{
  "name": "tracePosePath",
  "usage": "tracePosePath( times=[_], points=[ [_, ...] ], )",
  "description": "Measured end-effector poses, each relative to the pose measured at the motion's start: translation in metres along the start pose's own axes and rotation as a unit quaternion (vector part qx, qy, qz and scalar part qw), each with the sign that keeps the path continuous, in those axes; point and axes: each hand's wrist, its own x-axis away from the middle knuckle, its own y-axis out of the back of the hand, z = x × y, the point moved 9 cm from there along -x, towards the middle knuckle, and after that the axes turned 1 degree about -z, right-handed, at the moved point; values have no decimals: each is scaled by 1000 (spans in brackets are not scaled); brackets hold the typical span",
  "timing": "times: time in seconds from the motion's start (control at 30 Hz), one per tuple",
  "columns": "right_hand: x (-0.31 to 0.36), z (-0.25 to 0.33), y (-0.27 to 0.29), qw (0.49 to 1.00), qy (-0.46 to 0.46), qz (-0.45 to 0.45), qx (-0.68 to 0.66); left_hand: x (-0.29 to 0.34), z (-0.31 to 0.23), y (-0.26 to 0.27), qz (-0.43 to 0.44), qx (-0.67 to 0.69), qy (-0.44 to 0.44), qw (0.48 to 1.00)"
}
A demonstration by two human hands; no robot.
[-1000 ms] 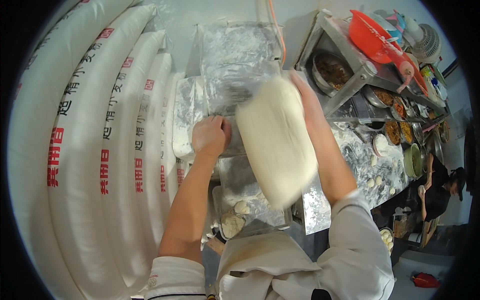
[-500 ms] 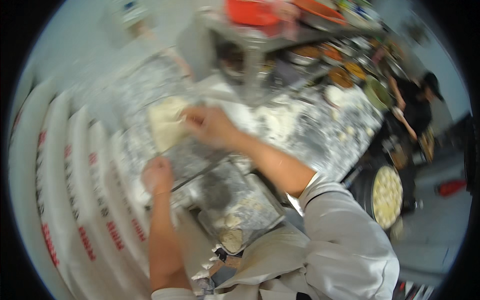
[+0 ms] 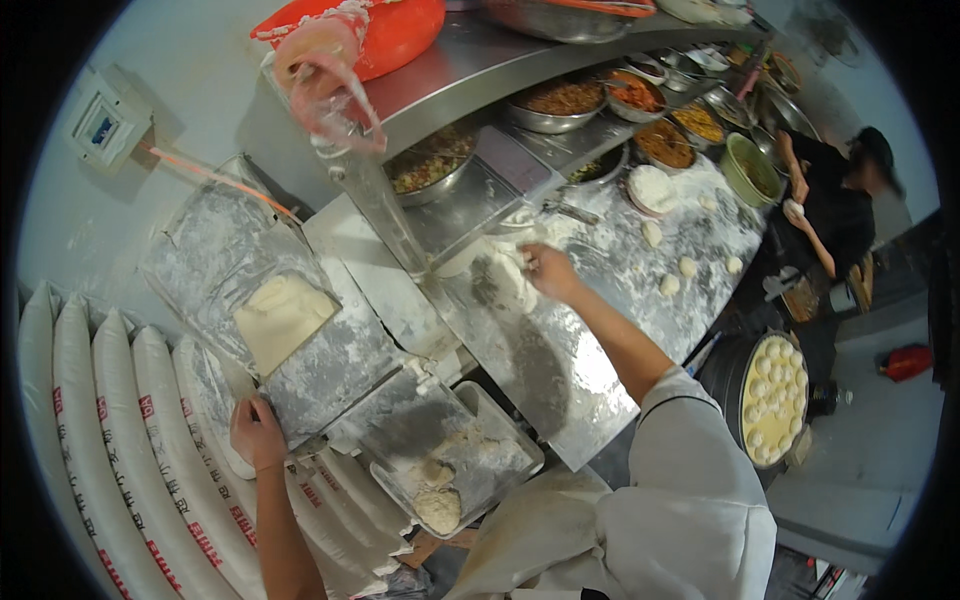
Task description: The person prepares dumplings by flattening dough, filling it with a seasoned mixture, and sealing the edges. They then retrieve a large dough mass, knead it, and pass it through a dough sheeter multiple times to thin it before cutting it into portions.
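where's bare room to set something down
The near end of the table, between the tray and right forearm, is bare but floury; so is the metal top right of the dough slab. Crowded: the table's far end, with dough balls and a green bowl.

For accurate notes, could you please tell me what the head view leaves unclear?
Left hand: in the head view, its own back hides anything it may grip.
Right hand: in the head view, its curled shape hides whether it holds anything.
Dough slab: in the head view, its top hides its underside.
Red basin: the head view's upper edge cuts it off.
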Motion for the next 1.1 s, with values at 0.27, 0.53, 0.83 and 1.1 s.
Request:
tracePosePath(
  times=[0.27, 0.53, 0.83, 1.1],
  points=[
    [-199, -146, 13, 942, 126, -61, 304, -22, -10, -45, -18, 76, 27, 997],
    [82, 26, -32, 691, -499, -30, -521, 3, 0, 4, -11, 22, -13, 1000],
    [11, 336, -131, 684, -222, 192, -668, 3, 14, 5, 34, 30, -1, 999],
    [-88, 421, -228, 937, 167, 284, 114, -6, 4, -6, 48, 55, -6, 997]
  ],
)
